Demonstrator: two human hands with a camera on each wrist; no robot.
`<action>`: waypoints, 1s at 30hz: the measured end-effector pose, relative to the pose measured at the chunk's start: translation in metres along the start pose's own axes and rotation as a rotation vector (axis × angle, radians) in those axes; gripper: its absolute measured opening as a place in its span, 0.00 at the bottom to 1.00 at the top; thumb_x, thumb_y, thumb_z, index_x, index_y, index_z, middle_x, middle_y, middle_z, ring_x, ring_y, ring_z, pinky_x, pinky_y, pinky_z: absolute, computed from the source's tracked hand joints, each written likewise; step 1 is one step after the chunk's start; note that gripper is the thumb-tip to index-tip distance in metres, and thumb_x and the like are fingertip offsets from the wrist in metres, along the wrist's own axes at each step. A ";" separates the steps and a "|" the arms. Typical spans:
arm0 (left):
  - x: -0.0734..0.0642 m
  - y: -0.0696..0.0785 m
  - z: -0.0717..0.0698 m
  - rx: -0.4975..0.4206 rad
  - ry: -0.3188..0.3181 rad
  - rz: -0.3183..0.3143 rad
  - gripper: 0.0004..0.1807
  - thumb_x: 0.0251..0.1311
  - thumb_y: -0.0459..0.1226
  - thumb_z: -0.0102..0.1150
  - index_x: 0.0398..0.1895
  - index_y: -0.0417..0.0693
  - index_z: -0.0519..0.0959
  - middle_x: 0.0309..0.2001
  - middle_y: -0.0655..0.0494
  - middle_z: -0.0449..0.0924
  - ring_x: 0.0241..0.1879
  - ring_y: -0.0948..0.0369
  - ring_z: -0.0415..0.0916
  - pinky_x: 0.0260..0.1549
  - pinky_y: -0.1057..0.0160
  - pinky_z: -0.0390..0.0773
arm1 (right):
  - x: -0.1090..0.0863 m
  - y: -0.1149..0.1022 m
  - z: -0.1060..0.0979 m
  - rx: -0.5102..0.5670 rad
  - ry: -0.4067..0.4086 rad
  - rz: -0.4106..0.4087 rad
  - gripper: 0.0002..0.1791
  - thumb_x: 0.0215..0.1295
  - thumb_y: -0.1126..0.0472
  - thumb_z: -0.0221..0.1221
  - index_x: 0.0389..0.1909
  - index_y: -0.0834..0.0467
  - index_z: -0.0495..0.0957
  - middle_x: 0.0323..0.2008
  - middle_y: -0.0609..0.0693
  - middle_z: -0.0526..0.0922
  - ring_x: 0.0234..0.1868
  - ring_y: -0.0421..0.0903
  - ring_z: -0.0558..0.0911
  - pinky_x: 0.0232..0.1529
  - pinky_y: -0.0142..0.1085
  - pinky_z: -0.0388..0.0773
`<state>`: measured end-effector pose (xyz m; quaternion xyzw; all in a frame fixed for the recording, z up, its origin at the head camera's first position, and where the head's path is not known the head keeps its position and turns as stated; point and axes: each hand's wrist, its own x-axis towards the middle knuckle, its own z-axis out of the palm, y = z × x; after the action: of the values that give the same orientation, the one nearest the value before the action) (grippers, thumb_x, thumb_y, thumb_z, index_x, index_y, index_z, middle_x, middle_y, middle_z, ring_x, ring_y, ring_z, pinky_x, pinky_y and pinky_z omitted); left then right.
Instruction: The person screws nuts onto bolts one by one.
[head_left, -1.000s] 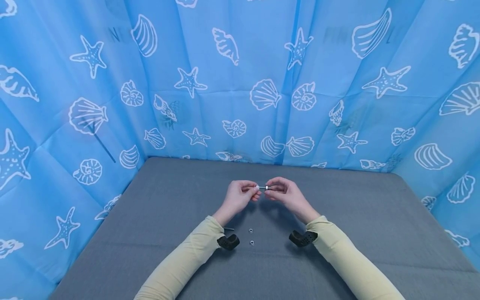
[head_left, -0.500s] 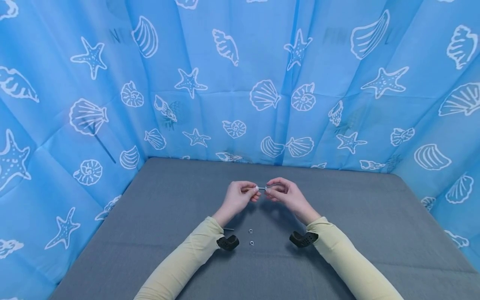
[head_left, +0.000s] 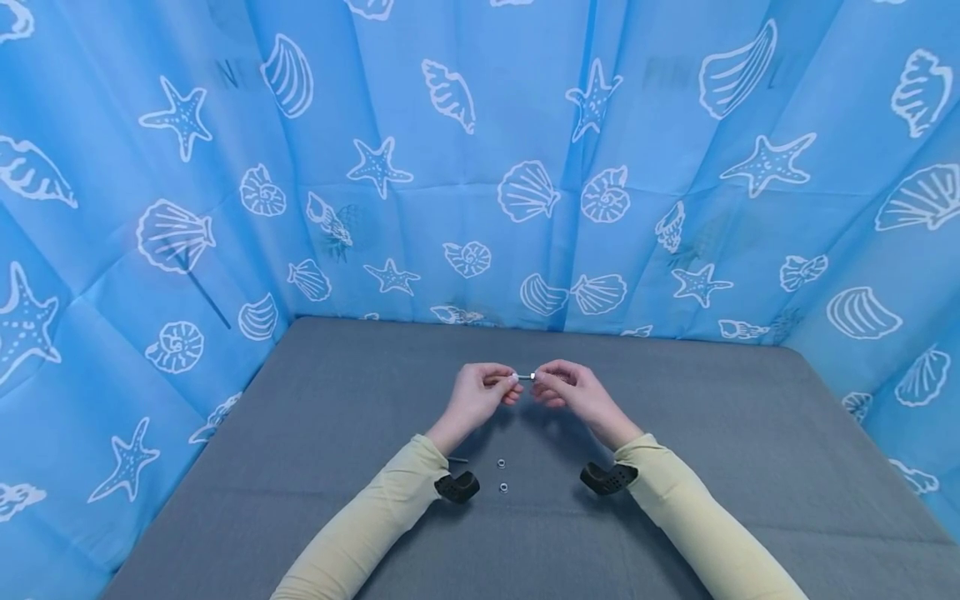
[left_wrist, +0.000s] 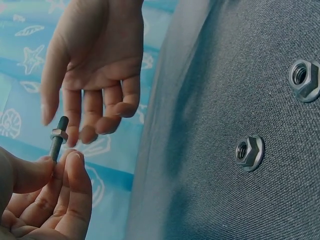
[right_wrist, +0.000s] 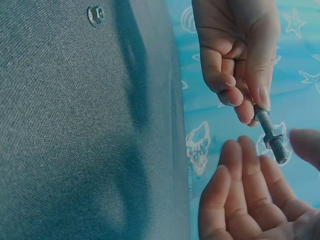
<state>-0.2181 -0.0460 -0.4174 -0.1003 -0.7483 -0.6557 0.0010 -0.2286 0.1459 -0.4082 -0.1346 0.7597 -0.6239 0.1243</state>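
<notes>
Raised over the grey table, my left hand (head_left: 477, 393) pinches a metal bolt (right_wrist: 266, 120) by its head end between thumb and fingers. A hex nut (left_wrist: 59, 135) sits on the bolt's threads, with a short length of thread sticking out beyond it. My right hand (head_left: 583, 402) is at the threaded end. Its thumb (right_wrist: 306, 146) and fingers (right_wrist: 247, 175) stand apart on either side of the nut, with gaps showing between them and the metal in the right wrist view. The bolt's head is mostly covered by the left fingertips.
Two flange nuts, a farther one (head_left: 502, 463) and a nearer one (head_left: 503, 487), lie on the grey cloth-covered table (head_left: 360, 400) between the forearms. A thin metal rod-like piece (head_left: 458, 460) shows beside the left sleeve. A blue shell-print curtain (head_left: 465, 225) hangs behind the table.
The right fingers covered the nut half a second ago; now they are spread off it and the nut shows again. The left hand keeps its pinch on the bolt, nearly still.
</notes>
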 end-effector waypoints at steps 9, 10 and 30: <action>-0.003 0.004 0.001 -0.015 -0.011 -0.006 0.10 0.65 0.27 0.55 0.44 0.25 0.78 0.33 0.36 0.83 0.34 0.43 0.82 0.36 0.49 0.83 | 0.002 0.003 0.001 -0.026 0.007 -0.038 0.18 0.67 0.62 0.59 0.50 0.70 0.73 0.41 0.62 0.83 0.44 0.55 0.83 0.47 0.53 0.78; 0.000 -0.001 0.001 -0.014 -0.008 -0.003 0.10 0.65 0.28 0.56 0.44 0.26 0.78 0.33 0.37 0.83 0.34 0.44 0.83 0.35 0.49 0.83 | 0.002 0.003 0.001 -0.035 0.011 -0.021 0.18 0.67 0.60 0.59 0.50 0.71 0.74 0.40 0.62 0.83 0.43 0.53 0.83 0.48 0.53 0.78; 0.000 0.001 0.000 0.011 -0.003 -0.008 0.10 0.65 0.28 0.56 0.43 0.26 0.79 0.30 0.45 0.84 0.29 0.56 0.83 0.35 0.51 0.83 | 0.002 0.001 0.001 -0.054 0.033 0.021 0.21 0.67 0.55 0.60 0.49 0.70 0.76 0.39 0.57 0.84 0.43 0.52 0.83 0.49 0.54 0.77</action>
<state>-0.2183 -0.0455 -0.4161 -0.0982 -0.7523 -0.6515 -0.0024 -0.2301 0.1448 -0.4091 -0.1195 0.7796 -0.6039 0.1146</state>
